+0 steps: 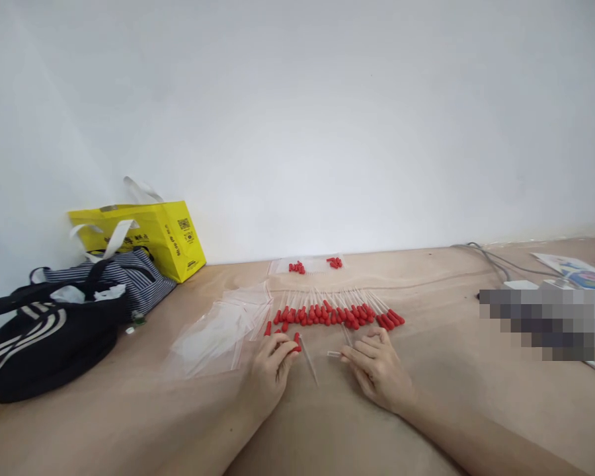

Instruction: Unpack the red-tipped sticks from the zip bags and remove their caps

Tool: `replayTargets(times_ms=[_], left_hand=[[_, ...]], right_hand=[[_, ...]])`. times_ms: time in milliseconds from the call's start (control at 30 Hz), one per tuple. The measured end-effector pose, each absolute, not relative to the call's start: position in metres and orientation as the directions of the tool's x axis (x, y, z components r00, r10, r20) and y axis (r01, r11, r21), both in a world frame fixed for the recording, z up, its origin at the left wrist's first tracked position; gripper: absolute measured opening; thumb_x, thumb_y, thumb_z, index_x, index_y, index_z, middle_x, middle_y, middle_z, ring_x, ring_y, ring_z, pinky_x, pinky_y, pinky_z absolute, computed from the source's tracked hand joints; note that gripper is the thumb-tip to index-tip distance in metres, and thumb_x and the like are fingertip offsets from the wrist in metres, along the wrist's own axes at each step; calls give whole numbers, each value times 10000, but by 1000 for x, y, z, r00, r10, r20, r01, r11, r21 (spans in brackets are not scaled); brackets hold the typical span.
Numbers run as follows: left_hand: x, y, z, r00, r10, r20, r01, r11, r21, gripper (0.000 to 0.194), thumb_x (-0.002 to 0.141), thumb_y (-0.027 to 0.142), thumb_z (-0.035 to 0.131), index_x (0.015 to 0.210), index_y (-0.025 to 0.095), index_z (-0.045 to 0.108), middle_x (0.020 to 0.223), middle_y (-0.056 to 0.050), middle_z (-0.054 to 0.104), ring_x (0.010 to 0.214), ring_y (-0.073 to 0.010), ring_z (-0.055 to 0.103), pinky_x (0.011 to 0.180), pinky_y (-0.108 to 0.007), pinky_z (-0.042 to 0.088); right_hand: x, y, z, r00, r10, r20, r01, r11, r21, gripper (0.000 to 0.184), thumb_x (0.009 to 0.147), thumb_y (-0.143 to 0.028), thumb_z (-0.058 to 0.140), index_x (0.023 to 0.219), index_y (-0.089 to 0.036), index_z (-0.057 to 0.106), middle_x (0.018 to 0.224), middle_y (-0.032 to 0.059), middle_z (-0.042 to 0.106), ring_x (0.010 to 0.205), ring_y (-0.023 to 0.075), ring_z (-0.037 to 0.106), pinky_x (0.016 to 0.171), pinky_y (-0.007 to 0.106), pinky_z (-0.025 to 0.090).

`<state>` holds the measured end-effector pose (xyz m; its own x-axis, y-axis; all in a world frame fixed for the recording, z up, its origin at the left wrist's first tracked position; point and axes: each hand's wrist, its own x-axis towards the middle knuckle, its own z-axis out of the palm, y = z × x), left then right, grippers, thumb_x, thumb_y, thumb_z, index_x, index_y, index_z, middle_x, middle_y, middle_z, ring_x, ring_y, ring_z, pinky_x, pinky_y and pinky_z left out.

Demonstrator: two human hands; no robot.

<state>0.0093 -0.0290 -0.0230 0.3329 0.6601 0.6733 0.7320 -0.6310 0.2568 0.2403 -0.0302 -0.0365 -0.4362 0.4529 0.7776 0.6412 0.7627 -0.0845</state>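
Observation:
A row of several glass droppers with red rubber bulbs (334,313) lies across the tan table (451,396), just beyond my hands. My left hand (270,367) rests on the table with its fingers curled, pinching the red bulb of one dropper (305,349) whose clear tube points toward me. My right hand (379,367) lies a little to the right, fingers bent, its fingertips closed on a short clear tube (334,354). Another clear tube shows above its knuckles.
A heap of clear plastic sleeves (218,330) lies left of the droppers. Packed bags with red bulbs (317,265) sit by the wall. A yellow bag (151,235), a striped bag (129,277) and a black bag (44,344) stand at the left. Cables and papers (575,271) lie at the right.

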Motion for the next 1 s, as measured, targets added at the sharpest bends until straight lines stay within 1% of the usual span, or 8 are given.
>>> replayTargets(times_ms=[167,333,433,533,667,767,867,1000], left_hand=[[6,-14,-30,71,803,592,782,-413,466,227,782,237,436,955,182,572,791,-32,536,601,-125,539,552,-256,478],[4,-4,-39,4,875,484,741,-327,587,295,745,300,472,1005,163,502,674,17,518,509,-105,506,503,-239,457],[4,-6,-38,29,871,491,749,-344,567,301,732,357,498,974,177,505,669,26,528,509,-105,502,521,-248,455],[3,-9,-33,25,838,546,780,-358,514,253,740,360,496,922,188,532,717,-2,568,604,-137,539,580,-275,465],[-4,-7,-26,-7,780,625,798,-373,474,165,734,248,453,843,183,558,795,-47,601,751,-192,568,653,-327,475],[-10,-5,-22,-17,760,650,826,-356,437,236,627,132,438,818,184,565,802,-48,596,774,-211,561,690,-364,472],[-12,-7,-19,18,768,641,834,-365,415,294,561,93,428,808,180,562,793,-47,579,774,-215,556,697,-370,475],[-9,-11,-19,99,776,623,830,-410,379,293,559,58,417,790,179,550,794,-43,561,762,-193,562,689,-337,484]], right_hand=[[232,-25,-50,-429,583,690,704,695,-149,401,775,-23,330,1138,-129,463,817,72,545,665,146,447,618,273,329],[228,-18,-58,-399,642,655,718,663,-213,495,740,11,321,1203,-139,407,876,85,515,747,161,472,646,277,356],[225,-16,-59,-382,668,638,737,637,-226,476,729,12,323,1158,-148,451,907,93,507,737,158,470,640,277,351],[220,-16,-57,-358,685,635,762,608,-226,444,715,18,331,1091,-147,499,922,97,509,708,152,457,635,275,342],[215,-18,-53,-341,697,631,758,600,-254,397,695,35,335,977,-150,545,897,83,513,746,154,466,657,273,330],[215,-19,-50,-367,707,605,734,619,-279,345,698,30,351,911,-151,554,890,74,513,807,158,472,699,278,327],[215,-20,-48,-387,722,574,730,619,-288,300,714,17,360,874,-149,552,896,74,514,832,158,468,718,280,322],[216,-22,-46,-399,750,527,738,604,-301,284,744,-11,357,904,-147,547,915,82,518,860,176,463,703,292,316]])
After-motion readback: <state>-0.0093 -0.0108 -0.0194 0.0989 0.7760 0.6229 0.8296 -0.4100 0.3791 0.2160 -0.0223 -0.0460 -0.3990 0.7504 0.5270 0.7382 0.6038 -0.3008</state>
